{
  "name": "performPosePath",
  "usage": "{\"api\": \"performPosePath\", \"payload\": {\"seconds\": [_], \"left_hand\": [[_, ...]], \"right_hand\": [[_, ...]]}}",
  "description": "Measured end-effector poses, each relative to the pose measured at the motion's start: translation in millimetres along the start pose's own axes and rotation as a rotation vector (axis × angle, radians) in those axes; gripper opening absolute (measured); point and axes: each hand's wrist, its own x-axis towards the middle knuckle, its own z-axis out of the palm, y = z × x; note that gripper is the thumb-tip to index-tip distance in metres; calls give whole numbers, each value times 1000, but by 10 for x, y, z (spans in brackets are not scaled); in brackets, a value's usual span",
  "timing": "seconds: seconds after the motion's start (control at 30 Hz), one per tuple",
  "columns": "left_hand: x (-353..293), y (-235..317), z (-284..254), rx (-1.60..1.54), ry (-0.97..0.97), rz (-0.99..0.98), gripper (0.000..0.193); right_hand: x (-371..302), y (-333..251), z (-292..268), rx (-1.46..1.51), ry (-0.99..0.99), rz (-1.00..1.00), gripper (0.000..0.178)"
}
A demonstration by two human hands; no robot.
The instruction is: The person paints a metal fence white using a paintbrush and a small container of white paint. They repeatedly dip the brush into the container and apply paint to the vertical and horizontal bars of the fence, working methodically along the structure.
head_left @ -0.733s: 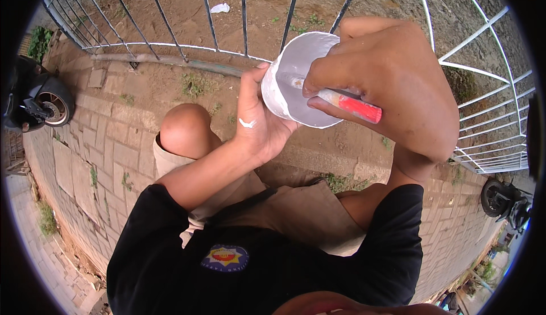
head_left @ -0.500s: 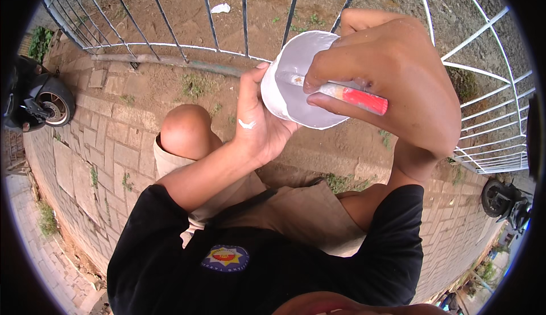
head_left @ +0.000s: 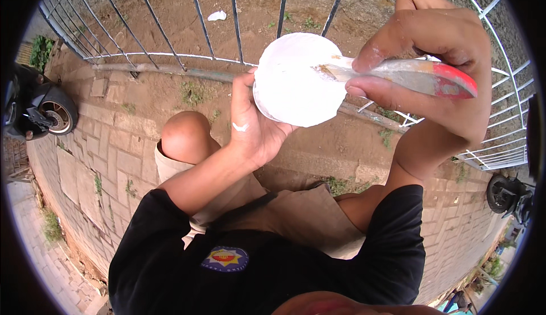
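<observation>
While L hand (head_left: 255,130) wraps white cup (head_left: 263,100) at its near left side, R hand (head_left: 435,53) pinches brush (head_left: 401,76) w/ bristle end over cup's mouth; cup's prob. light, flimsy, maybe slick, so hold low; stiff-looking brush, best gripped mid-handle

Outdoors, daylight: paved passage (head_left: 116,153) along a black-and-white barred metal fence (head_left: 235,19) ahead of the left hand (head_left: 253,127); bare brown soil (head_left: 182,25) through the bars. Left of that hand, tan block paving (head_left: 77,170), parked black motorcycle (head_left: 48,104). Right of and behind the right hand (head_left: 455,35), small dark two-wheeler (head_left: 503,194), probably another motorcycle.
</observation>
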Motion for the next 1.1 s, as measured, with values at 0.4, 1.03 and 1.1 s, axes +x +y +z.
{"api": "performPosePath", "payload": {"seconds": [0.4,1.03,1.1], "left_hand": [[-50,-22,-8,-34,95,-23,72],[-36,28,42,-159,120,-25,71],[-11,35,1,-165,90,-27,71]], "right_hand": [[-107,29,-36,93,236,-37,32],[-424,140,-282,141,315,75,25],[-410,119,-240,152,434,111,25]]}}
